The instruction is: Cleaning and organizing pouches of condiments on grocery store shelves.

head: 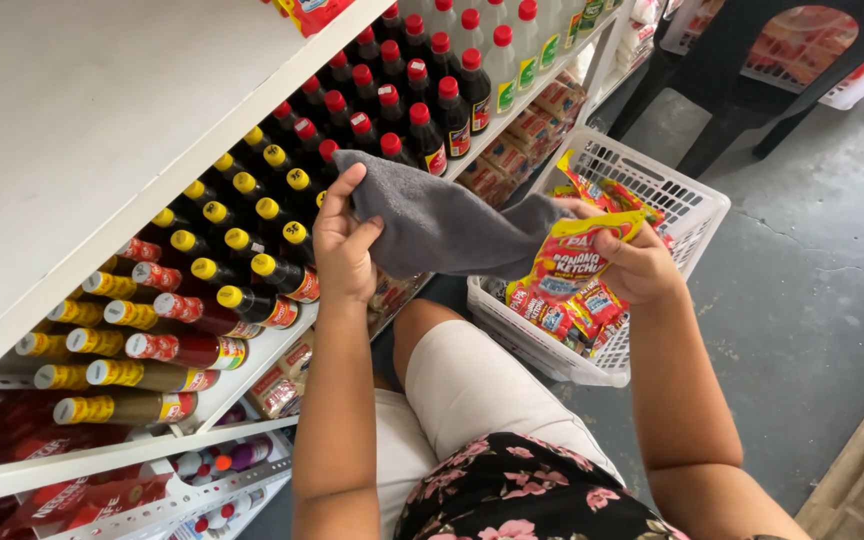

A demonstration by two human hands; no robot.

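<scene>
Shelving fills the left of my view: a white shelf board (82, 110) runs diagonally above rows of bottles. At far left I see dark red packets (12, 430) on the lowest tier, beside amber bottles with yellow caps (117, 375) and yellow-and-red labels, lying with their caps toward me. Next come dark bottles with yellow caps (242, 235), each with a small light label at the neck. Further right stand dark bottles with red caps (392, 95) bearing red, yellow and white labels, then pale bottles with red caps (507, 55) and green-and-yellow labels. Boxed goods in tan and red (522, 130) sit on the tier beneath.

My left hand (344, 245) is raised at the shelf edge, its fingers (352, 185) closed around one end of a grey cloth (442, 225). That cloth stretches rightward from the shelf front to my right hand (632, 262), touching both. The right hand's fingers (607, 242) are curled shut on a red and yellow sauce pouch (570, 262) with a blue patch, and they also pinch the cloth's other end. Similar pouches (562, 315) lie below it inside a white plastic basket (687, 205) with slotted walls, which rests on the grey concrete floor (812, 300) just right of my knee.
</scene>
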